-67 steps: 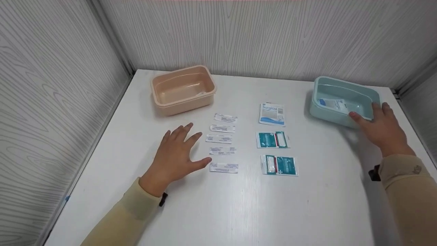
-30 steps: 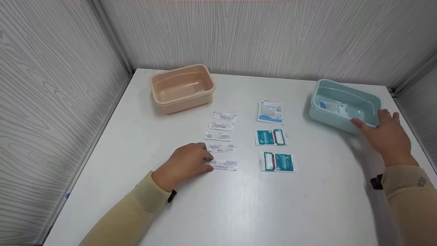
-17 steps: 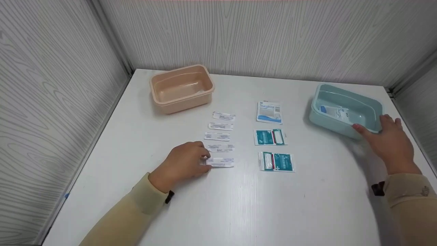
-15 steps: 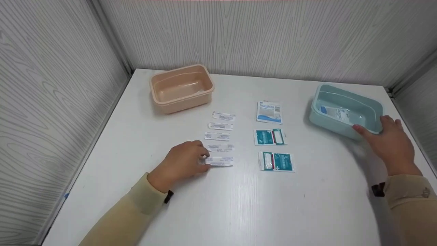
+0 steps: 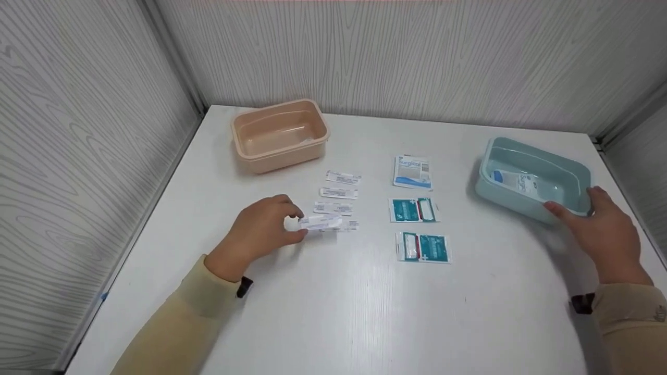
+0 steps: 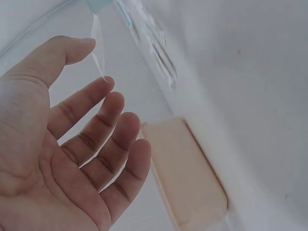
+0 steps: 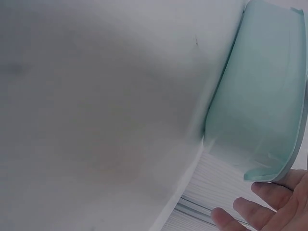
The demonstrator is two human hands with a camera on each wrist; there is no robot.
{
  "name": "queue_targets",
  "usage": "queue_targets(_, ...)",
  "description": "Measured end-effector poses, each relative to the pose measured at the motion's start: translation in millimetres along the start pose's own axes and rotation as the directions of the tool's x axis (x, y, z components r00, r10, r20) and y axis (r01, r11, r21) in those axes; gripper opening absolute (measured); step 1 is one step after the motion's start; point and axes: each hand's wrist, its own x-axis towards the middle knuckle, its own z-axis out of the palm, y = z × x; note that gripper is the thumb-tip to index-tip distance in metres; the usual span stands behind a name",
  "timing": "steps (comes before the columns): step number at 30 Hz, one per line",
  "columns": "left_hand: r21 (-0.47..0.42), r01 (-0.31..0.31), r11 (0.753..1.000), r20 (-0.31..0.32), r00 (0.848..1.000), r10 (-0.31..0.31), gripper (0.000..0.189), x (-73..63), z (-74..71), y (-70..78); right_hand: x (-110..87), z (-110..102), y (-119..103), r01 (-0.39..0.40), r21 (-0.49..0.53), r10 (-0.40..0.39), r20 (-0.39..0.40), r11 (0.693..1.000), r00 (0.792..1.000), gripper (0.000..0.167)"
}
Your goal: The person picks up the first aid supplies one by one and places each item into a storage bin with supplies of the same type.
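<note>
My left hand pinches one end of a narrow white printed packet, like a wrapped adhesive bandage, between thumb and fingertips. It is raised above the table and overlaps another such packet in the head view. From the left wrist, the pinched packet shows nearly edge-on. Three more narrow packets lie in a column behind. My right hand grips the near right corner of a light blue-green bin, thumb at the front rim. Inside that bin lies a white and blue "Surgical" packet.
A peach bin stands at the back left, a small pale item on its floor. Mid-table lie another "Surgical" packet and two teal and white packets, one behind the other. Wood-grain panels enclose the table's back and sides.
My left hand came down open, pinched the nearest narrow packet and lifted it away from the column's near end. The blue-green bin slid toward me and slightly right under my right hand.
</note>
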Motion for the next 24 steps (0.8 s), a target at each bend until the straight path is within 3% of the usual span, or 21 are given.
queue_targets(10, -0.069, 0.068, 0.995, -0.159, 0.984, -0.078, 0.039, 8.9, -43.0, -28.6, -8.9, 2.3, 5.0, 0.024, -0.001, -0.024, -0.040, 1.000, 0.999, 0.126)
queue_targets(16, -0.092, 0.069, 0.993, -0.249, 0.964, -0.090, 0.039, 30.6, -59.3, -52.3, -14.5, 2.7, 9.1, 0.042, -0.010, -0.043, -0.091, 0.999, 0.995, 0.122)
queue_targets(24, -0.136, 0.158, 0.978, -0.331, 0.923, -0.195, 0.042, 59.4, -75.2, -75.5, -17.7, 4.9, 6.4, 0.037, -0.003, -0.037, -0.077, 0.999, 0.996, 0.122)
